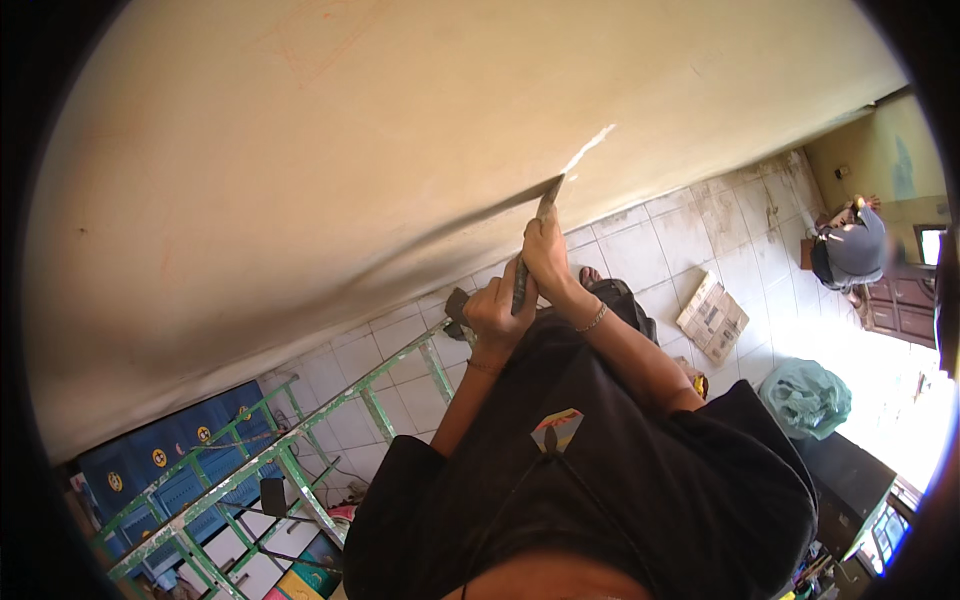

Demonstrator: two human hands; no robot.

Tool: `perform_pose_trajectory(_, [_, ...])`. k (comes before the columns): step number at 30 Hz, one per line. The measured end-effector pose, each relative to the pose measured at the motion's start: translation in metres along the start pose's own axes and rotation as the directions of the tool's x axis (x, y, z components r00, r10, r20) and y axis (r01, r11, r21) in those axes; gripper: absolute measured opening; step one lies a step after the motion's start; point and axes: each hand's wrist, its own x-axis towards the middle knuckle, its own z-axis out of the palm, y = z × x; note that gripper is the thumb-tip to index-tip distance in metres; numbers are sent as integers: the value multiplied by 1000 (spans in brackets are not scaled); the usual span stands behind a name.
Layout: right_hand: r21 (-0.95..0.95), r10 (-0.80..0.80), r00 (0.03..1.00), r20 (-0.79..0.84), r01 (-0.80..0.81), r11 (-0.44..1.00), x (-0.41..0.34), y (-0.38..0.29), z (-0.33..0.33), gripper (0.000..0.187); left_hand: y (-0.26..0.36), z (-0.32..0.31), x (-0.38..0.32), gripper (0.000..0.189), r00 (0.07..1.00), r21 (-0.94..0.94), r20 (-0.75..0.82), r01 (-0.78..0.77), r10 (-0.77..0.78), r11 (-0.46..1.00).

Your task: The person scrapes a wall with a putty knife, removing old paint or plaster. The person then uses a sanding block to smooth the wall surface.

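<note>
Both hands grip a long, flat scraping tool [551, 196], its kind not clear. Its tip meets the yellowish painted wall [375, 142] at the lower end of a narrow white scraped line [590, 148]. My right hand [546, 251] closes around the tool nearer the tip. Lower down, my left hand [496, 306] is wrapped around its rear part, which the fingers partly hide. A dark shadow of the tool and arms stretches leftward across the wall.
A paint-spattered green metal ladder [358, 384] stands at left, before a blue cabinet [176, 461]. Flattened cardboard [712, 319] lies on the white tiled floor [630, 251]. A green plastic bag [808, 397] is at right. Another person [855, 244] bends near the far wall.
</note>
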Motion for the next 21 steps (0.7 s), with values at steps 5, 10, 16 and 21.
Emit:
perform_pose_trajectory(5, [-51,-93,990,-102,88,995,10,18,16,62,3,-7,4,34,997,-9,15,72,-72,997])
perform_pose_trajectory(10, [46,68,997,-48,-65,997,28,17,-3,63,8,-2,17,36,976,58,194,93,-102,994])
perform_pose_trajectory(16, [1,-8,992,-125,8,1000,22,26,19,70,1,-11,8,39,964,28,225,139,-142,990])
perform_pose_trajectory(21, [-4,-12,999,-34,12,1000,6,13,15,72,9,-23,23,41,949,29,300,88,-92,996])
